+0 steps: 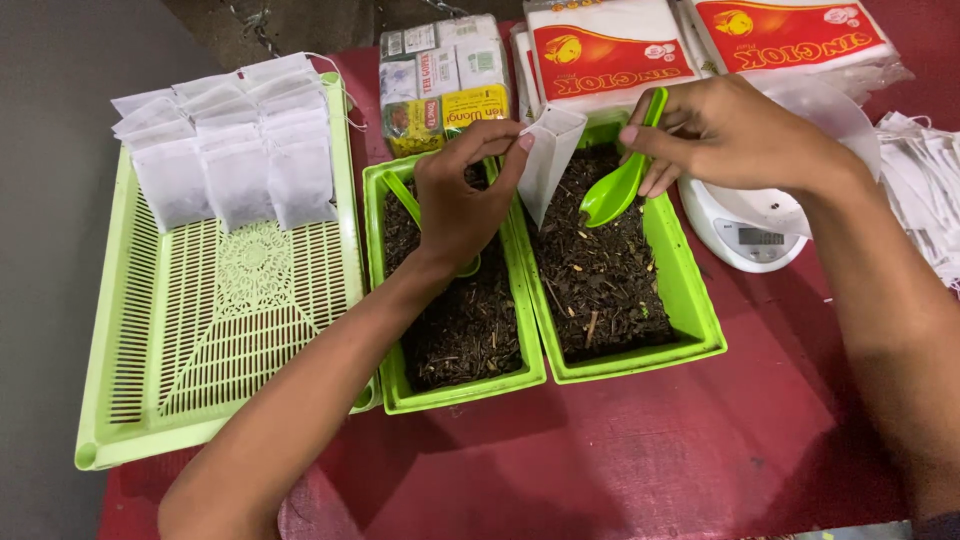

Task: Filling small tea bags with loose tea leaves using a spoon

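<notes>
Holding white bag left, green spoon right.

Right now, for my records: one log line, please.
left hand: holds white bag | right hand: holds green spoon | over right tray

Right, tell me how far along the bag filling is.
Done: about a dozen filled white bags lie in rows at the far end of the slotted tray, most of which is bare. In hand: the left hand holds an open bag over the tea trays while the right hand tips a green spoon toward it. Left: both trays hold plenty of loose tea, and empty bags wait at right.
</notes>
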